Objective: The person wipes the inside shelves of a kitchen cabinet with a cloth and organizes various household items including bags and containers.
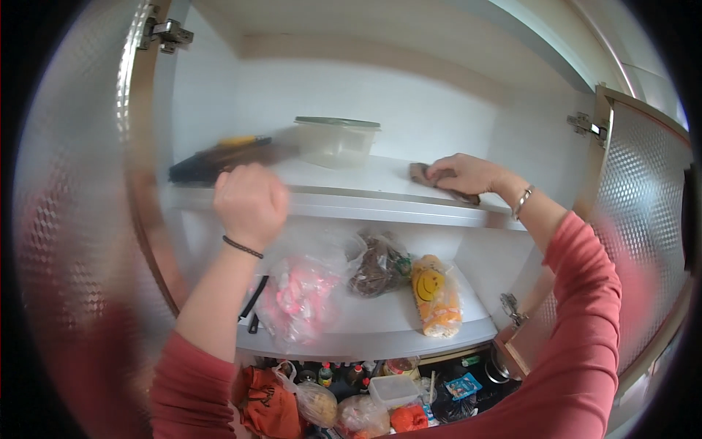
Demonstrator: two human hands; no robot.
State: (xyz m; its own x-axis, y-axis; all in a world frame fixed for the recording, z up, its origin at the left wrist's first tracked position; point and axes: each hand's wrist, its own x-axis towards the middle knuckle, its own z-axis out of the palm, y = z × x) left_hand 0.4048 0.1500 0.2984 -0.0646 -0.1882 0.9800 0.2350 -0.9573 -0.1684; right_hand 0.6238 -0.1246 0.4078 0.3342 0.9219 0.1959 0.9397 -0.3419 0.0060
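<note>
My right hand (463,174) grips a crumpled brown cloth (419,174), which lies against the upper shelf (351,204) of a wall cabinet, near the front edge. My left hand (251,203) is curled in front of the same shelf, at the left; its fingers are hidden from view, so what it holds does not show. Just behind it are a blurred dark object (203,164) and something yellow (238,141). A clear plastic container with a green lid (335,142) stands on this shelf between my hands.
Open textured-glass doors flank the cabinet, left (71,219) and right (639,219). The lower shelf holds a pink-filled plastic bag (299,296), a bag of dark dried food (378,266) and a yellow smiley package (436,296). Below stand bottles, bags and an empty plastic box (394,390).
</note>
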